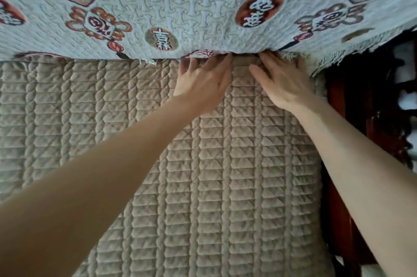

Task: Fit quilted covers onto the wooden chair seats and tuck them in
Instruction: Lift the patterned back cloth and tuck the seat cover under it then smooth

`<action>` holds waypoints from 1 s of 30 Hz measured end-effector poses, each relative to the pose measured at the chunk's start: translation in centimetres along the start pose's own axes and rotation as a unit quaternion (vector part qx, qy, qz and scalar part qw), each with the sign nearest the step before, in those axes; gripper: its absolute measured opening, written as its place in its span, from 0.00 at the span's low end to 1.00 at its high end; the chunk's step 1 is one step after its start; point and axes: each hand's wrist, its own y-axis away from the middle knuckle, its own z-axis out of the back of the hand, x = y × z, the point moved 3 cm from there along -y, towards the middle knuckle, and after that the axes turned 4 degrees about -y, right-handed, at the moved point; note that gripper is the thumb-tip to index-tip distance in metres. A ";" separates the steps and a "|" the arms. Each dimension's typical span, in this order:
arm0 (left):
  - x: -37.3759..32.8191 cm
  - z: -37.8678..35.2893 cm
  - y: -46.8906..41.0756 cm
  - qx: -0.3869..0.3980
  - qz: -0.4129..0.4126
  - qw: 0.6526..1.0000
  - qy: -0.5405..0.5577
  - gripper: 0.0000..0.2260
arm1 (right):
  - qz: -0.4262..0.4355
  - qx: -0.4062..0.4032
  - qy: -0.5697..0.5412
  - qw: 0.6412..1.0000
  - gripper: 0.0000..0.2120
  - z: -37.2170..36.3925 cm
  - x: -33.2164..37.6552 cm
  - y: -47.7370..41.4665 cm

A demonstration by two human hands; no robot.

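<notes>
Both flat, the left hand (200, 83) and right hand (282, 81) push the quilted cover (203, 186) under the patterned throw (191, 6) just ahead, gripping nothing. Tucking step; next, work sideways, I think.

- Near me, the quilted cover (225, 175) reads as soft, matt beige cloth. It is padded and stitched into small puffy blocks, with raised rope-like columns between them.
- At the far side I see a patterned throw (191, 6). It is pale, matt woven cloth with a raised interlocking weave and flatter red-brown motifs.
- Its fringe (325, 62) on the right looks loose and threadlike.
- Far right, the chair frame (336, 105) is dark red wood with a slight sheen.
</notes>
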 end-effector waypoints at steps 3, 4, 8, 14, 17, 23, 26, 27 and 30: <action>-0.8 0.0 -2.1 0.026 0.030 0.999 0.004 0.22 | 0.013 -0.050 0.020 0.998 0.35 -0.4 0.8 1.9; -1.0 -0.3 -2.5 0.045 0.042 0.998 0.005 0.23 | 0.015 -0.050 0.018 0.998 0.35 -0.7 1.0 2.3; -1.8 -0.7 -1.7 0.068 0.044 0.997 -0.007 0.23 | -0.032 0.011 -0.047 0.998 0.35 -0.7 0.2 1.6; -2.6 -0.7 0.3 0.053 0.010 0.998 -0.021 0.23 | -0.070 0.071 -0.093 0.991 0.35 0.6 -1.3 -0.1; -2.8 -1.2 -2.1 0.086 0.031 0.996 -0.001 0.23 | -0.055 0.017 -0.098 0.994 0.35 0.6 -0.6 1.4; -3.8 -1.0 -3.6 0.104 0.053 0.993 0.009 0.22 | -0.073 0.004 -0.124 0.990 0.33 0.8 -1.7 2.1; -3.1 -0.1 -1.6 0.073 0.011 0.997 0.000 0.23 | -0.095 0.048 -0.123 0.987 0.35 1.0 -2.7 0.5; -2.9 0.1 -0.7 0.051 -0.007 0.999 0.002 0.24 | -0.097 0.052 -0.121 0.987 0.35 1.0 -2.7 0.4; -1.8 0.3 2.3 -0.007 -0.027 1.000 0.013 0.23 | -0.089 0.006 -0.157 0.984 0.35 1.3 -1.9 1.2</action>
